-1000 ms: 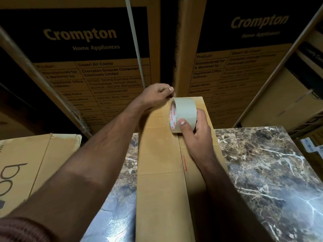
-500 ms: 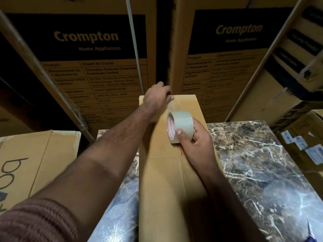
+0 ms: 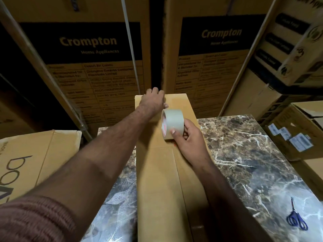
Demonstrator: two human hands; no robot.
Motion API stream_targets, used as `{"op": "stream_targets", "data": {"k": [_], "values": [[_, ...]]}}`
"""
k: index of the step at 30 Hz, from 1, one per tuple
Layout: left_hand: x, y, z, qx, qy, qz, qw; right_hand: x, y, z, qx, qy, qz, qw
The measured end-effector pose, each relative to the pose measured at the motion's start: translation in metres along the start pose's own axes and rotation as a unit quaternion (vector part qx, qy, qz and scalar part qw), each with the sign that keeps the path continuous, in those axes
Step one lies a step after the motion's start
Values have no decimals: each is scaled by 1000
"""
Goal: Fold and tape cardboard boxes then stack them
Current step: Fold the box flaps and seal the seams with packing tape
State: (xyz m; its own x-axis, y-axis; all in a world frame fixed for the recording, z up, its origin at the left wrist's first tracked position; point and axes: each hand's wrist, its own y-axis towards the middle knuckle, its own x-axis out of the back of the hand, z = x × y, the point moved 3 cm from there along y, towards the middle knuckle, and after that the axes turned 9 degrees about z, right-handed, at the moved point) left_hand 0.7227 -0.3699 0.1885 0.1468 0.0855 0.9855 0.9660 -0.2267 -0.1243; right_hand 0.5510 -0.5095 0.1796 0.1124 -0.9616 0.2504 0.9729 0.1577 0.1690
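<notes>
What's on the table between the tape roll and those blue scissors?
Only the right hand gripping the tape roll, then bare marble table up to the scissors, in the head view.

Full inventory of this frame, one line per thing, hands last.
cardboard box: 1, brown, lying lengthwise on the marble top, centre
tape roll: 1, clear-beige, on the box's seam
marble top: 1, dark brown, veined, under the box
scissors: 1, blue handles, on the marble, near right
Crompton cartons: 2, brown with black panels, behind
stacked cartons: several, brown, far right
flat carton: 1, tan, left
left hand: pressing the box's far end
right hand: gripping the tape roll
</notes>
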Motion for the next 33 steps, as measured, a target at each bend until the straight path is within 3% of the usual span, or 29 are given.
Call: {"op": "stream_targets", "data": {"k": [5,10,14,22,26,33], "values": [[-1,-14,-3,-10,-13,-23,1000,1,-17,5,-12,10,-17,1000],[-7,-32,-3,-71,23,60,995,3,-31,4,-14,-31,-11,999],[-21,-42,3,-42,16,113,993,-3,-35,5,-16,-136,21,990],[-10,-49,-5,-38,6,76,996,3,-58,10,41,-143,-53,987],[-13,-59,-9,-42,-21,60,997,1,-62,12,30,-116,-53,991],[-15,-70,-11,-7,-19,135,991,2,-71,10,-12,-103,-12,995]]}}
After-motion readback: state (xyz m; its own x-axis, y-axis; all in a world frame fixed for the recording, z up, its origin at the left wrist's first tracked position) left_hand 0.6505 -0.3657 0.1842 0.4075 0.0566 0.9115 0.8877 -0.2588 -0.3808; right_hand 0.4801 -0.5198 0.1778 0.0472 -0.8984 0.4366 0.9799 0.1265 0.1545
